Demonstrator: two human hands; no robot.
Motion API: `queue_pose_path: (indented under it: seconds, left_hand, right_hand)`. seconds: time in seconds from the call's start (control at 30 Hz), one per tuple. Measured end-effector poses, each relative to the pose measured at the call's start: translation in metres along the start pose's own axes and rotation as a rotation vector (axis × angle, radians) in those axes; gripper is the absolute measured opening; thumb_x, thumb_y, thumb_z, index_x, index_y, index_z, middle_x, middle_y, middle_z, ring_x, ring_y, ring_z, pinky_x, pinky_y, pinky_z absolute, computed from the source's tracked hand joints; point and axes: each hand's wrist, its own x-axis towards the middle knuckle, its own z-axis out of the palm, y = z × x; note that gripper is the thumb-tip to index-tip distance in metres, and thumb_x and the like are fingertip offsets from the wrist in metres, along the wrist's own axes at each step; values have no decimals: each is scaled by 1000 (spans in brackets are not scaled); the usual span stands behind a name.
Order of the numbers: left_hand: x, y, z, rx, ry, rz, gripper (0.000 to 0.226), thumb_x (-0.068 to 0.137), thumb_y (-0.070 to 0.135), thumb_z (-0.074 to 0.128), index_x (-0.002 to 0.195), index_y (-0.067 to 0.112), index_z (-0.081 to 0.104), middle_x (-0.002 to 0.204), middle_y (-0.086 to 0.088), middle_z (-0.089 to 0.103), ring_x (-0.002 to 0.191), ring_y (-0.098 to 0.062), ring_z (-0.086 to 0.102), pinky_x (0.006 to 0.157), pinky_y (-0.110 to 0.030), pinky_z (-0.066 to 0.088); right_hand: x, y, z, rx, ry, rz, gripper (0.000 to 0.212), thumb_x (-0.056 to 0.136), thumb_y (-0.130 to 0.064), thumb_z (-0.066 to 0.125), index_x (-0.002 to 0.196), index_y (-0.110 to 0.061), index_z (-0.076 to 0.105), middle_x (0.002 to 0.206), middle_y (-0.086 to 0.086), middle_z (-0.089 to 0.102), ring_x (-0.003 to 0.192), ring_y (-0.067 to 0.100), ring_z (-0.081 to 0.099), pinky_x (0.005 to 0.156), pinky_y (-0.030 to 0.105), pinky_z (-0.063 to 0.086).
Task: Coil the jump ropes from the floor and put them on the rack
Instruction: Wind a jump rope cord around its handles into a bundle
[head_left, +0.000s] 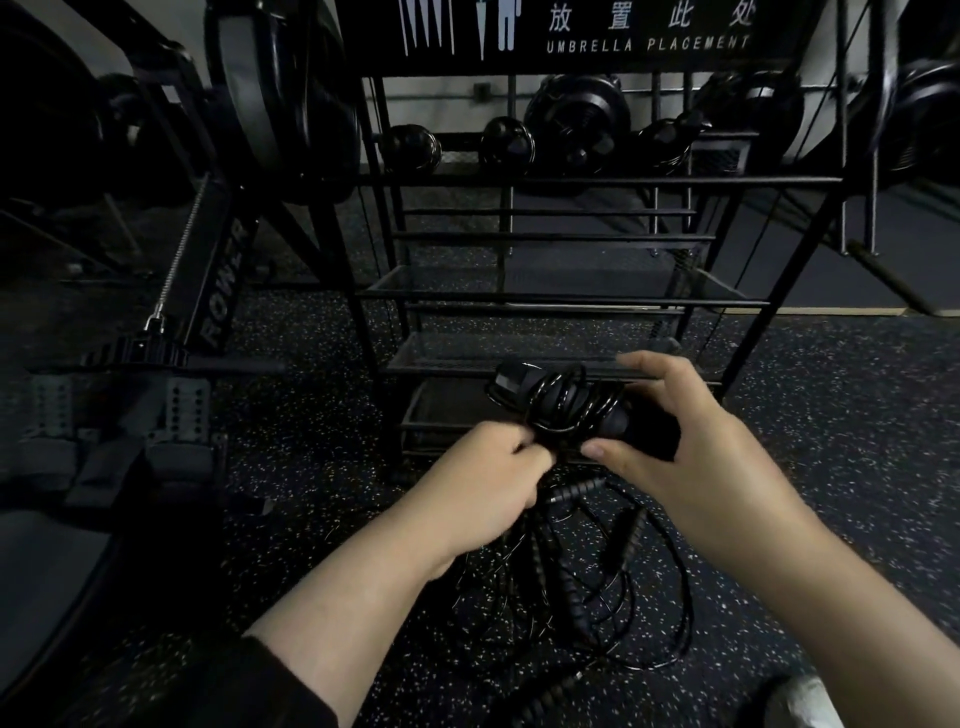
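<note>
Before the rack (561, 299), both the left hand (483, 480) and right hand (691, 441) grip the coiled jump rope (561, 402) between them.

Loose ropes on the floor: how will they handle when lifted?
The ropes are probably floppy: thin cords in slack loops. They will likely snag, as the loops overlap in a tangle. The beaded stretches may add some weight and swing.
</note>
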Motion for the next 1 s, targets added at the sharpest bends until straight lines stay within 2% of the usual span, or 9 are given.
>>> queue_pose_path:
  seconds: [0.1,0.17,0.27,0.47,0.57,0.7,0.83,0.9,1.0]
  left_hand:
    - [0,0,-1,189,20,74,28,101,26,53,93,5,69,65,0,53,56,-14,45,53,-29,31]
    - [-1,-1,-2,289,50,121,30,99,25,54,81,3,64,61,0,49,54,-13,40,51,-32,30]
    - [-2,-4,-2,423,83,172,32,98,26,55,72,7,56,57,0,49,51,-13,39,50,-36,34]
    - [-6,0,-4,670,120,226,27,96,31,53,76,16,63,64,0,60,56,-17,55,53,-35,44]
    - [-6,0,-4,715,111,233,23,93,33,54,83,18,67,69,1,64,64,-19,61,62,-41,55]
    - [-7,0,-7,746,62,285,19,94,31,55,89,20,70,73,3,65,66,-15,61,66,-42,56]
    - [-10,6,-16,777,9,414,11,94,30,57,91,27,67,68,13,60,65,-7,55,64,-31,47]
    - [-12,10,-22,731,-17,456,9,95,30,58,95,33,67,58,17,54,59,-4,49,60,-26,39]
    - [-13,12,-30,535,-102,471,11,96,21,62,94,30,69,56,7,52,53,-7,42,58,-26,39]
  right_hand:
    - [3,6,3,-82,3,11,69,84,-46,78,139,-52,38,121,-25,53,114,4,54,95,28,45]
    - [4,9,3,-150,6,7,68,86,-44,77,143,-49,39,124,-22,52,114,4,51,96,26,43]
    - [5,11,4,-203,-17,-17,64,87,-40,77,141,-45,44,110,-33,49,114,3,47,95,25,39]
    - [7,12,8,-296,-53,-24,57,90,-33,76,140,-38,50,102,-32,42,113,6,47,95,27,40]
    - [8,13,9,-312,-93,-27,56,90,-34,76,140,-39,51,97,-35,39,111,5,47,96,28,41]
    - [8,12,9,-343,-126,-37,58,88,-38,77,141,-39,51,104,-30,46,113,7,49,100,29,43]
    - [10,11,9,-391,-264,-110,56,85,-42,80,134,-46,53,110,-30,48,114,3,51,97,20,40]
    - [9,9,11,-391,-391,-124,50,81,-45,82,119,-54,50,104,-34,48,105,-3,51,84,11,37]
    - [5,6,10,-346,-537,-110,53,75,-54,83,120,-55,55,106,-36,54,101,-10,55,80,8,41]
